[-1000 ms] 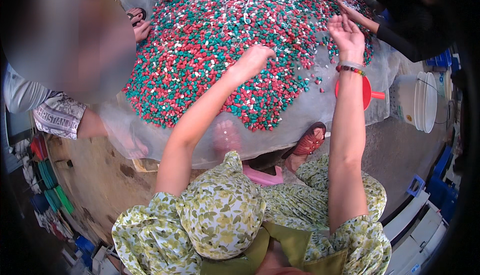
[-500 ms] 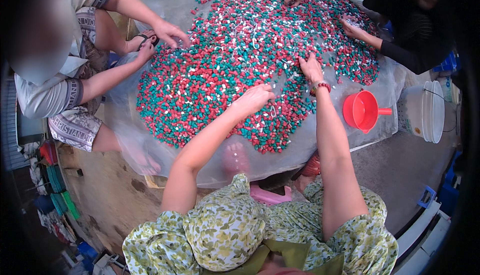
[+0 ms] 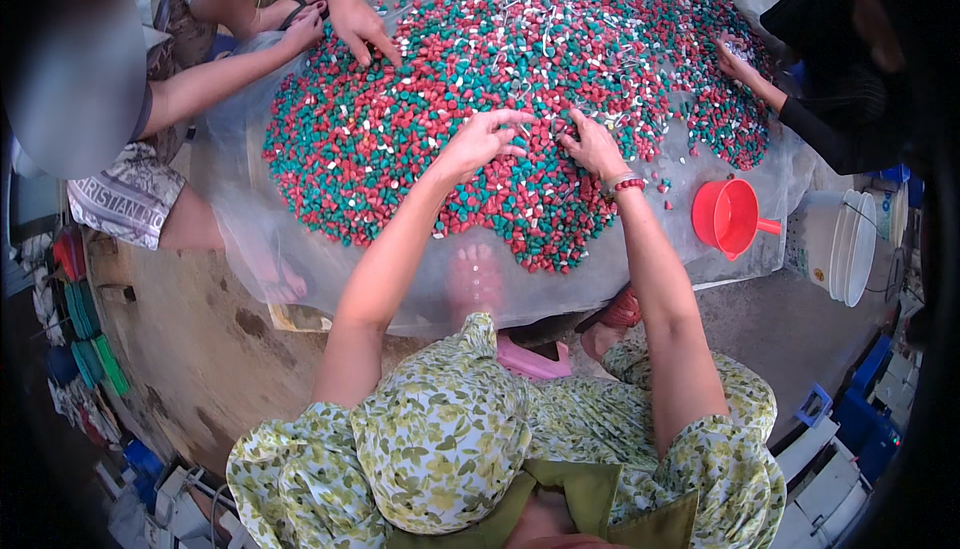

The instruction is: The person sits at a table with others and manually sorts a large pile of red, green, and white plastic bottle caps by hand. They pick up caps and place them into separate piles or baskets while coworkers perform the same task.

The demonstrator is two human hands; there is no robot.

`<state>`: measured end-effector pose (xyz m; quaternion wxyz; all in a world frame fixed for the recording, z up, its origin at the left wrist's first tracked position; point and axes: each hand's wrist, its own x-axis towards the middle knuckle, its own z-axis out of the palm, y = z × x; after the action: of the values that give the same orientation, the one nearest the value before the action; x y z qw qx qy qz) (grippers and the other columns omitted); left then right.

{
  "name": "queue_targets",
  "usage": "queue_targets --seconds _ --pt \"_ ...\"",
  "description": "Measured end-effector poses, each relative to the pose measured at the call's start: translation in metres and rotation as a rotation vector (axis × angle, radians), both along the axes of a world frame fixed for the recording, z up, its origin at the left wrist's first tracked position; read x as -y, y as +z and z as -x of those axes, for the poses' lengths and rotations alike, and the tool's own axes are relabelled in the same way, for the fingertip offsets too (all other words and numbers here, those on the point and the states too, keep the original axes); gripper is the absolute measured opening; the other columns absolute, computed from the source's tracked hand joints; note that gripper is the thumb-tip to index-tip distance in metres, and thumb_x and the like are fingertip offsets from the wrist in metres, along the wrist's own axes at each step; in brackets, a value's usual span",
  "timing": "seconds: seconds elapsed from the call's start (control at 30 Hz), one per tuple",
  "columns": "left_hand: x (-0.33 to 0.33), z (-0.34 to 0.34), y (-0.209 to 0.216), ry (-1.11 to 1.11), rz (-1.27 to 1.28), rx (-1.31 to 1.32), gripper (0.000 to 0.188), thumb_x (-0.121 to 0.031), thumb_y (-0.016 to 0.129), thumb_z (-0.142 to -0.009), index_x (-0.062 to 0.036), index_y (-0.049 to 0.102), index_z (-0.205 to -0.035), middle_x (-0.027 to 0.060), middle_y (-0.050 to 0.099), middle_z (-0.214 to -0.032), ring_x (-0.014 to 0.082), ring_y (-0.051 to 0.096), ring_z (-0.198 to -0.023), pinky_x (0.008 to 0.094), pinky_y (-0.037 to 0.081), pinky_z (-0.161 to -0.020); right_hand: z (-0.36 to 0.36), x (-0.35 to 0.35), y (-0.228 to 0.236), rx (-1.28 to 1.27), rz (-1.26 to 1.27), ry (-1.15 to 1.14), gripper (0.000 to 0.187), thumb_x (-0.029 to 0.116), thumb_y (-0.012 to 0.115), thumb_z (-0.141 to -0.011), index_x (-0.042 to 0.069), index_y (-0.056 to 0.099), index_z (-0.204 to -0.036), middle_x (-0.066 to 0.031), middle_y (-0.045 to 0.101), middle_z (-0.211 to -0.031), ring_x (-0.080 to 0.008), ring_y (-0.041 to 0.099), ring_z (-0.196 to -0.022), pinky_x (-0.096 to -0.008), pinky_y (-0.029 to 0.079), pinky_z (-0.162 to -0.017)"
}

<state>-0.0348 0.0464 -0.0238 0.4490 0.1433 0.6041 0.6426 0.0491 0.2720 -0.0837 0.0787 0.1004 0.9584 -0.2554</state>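
A wide heap of small red, green and white pieces (image 3: 370, 164) lies spread before me, too small to name more exactly. My left hand (image 3: 484, 142) reaches over its near middle with fingers apart. To its right, my right hand (image 3: 597, 149), with a red bead bracelet at the wrist, rests on the pieces, thumb and fingers spread. No held piece shows in either hand. Thin white hook-like loops (image 3: 549, 37) are mixed into the heap beyond my hands. The heap lies on a clear plastic sheet (image 3: 400, 301).
A red dipper (image 3: 728, 217) lies right of the heap, with a whitish bucket (image 3: 832, 239) beyond it. One co-worker's hand (image 3: 362, 31) touches the heap at left; another's hand (image 3: 738, 65) is at right. A pink stool (image 3: 535, 359) stands near my knees.
My left hand has moved farther over the heap and its fingers have spread. My right hand has come left, closer to it. The left co-worker's hand now reaches down into the pieces.
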Motion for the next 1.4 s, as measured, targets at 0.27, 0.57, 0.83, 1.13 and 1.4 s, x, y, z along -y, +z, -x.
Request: queue_targets --seconds 0.27,0.57,0.83,1.13,1.4 --pt "-0.006 -0.012 0.020 -0.007 0.153 0.047 0.030 -0.016 0.057 -0.092 -0.0041 0.058 -0.119 0.0052 0.062 -0.097 0.0109 0.059 -0.079 0.0278 0.053 -0.070 -0.001 -0.018 0.079 0.135 0.199 0.274 0.037 0.026 0.061 -0.089 0.007 0.058 -0.121 -0.0185 0.066 -0.109 -0.0319 0.065 -0.097 -0.0431 0.053 -0.080" --pt "-0.017 -0.007 0.030 -0.011 -0.051 0.247 0.035 -0.007 0.060 -0.090 0.0041 0.055 -0.123 0.0108 0.060 -0.109 0.0183 0.062 -0.095 0.0353 0.057 -0.086 -0.012 -0.025 0.242 0.208 0.023 0.469 0.057 0.024 0.062 -0.089 0.012 0.042 -0.140 -0.0199 0.061 -0.121 -0.0293 0.062 -0.108 -0.0388 0.048 -0.094" --pt "-0.044 0.001 0.001 -0.324 0.424 -1.337 0.043 -0.012 0.070 -0.077 -0.0110 0.062 -0.119 0.0136 0.055 -0.125 0.0306 0.055 -0.112 0.0436 0.046 -0.093 -0.090 -0.040 0.360 0.195 -0.161 0.353 0.047 0.020 0.060 -0.090 0.012 0.050 -0.135 -0.0177 0.065 -0.115 -0.0267 0.065 -0.103 -0.0374 0.051 -0.089" --pt "-0.067 -0.017 -0.054 -0.480 0.546 -1.512 0.021 -0.018 0.062 -0.084 0.0011 0.066 -0.091 0.0239 0.064 -0.099 0.0379 0.064 -0.087 0.0472 0.052 -0.078 -0.110 -0.059 0.331 0.422 -0.322 0.527 0.046 0.028 0.060 -0.083 0.003 0.059 -0.122 -0.0188 0.065 -0.113 -0.0328 0.062 -0.102 -0.0439 0.048 -0.089" --pt "-0.061 0.018 0.030 -0.635 0.520 -1.039 0.028 -0.021 0.072 -0.079 -0.0068 0.069 -0.104 0.0138 0.069 -0.087 0.0212 0.066 -0.079 0.0365 0.052 -0.070 -0.062 -0.028 0.332 0.509 -0.306 0.308 0.043 0.018 0.062 -0.088 0.006 0.055 -0.128 -0.0172 0.067 -0.107 -0.0270 0.066 -0.095 -0.0381 0.051 -0.084"
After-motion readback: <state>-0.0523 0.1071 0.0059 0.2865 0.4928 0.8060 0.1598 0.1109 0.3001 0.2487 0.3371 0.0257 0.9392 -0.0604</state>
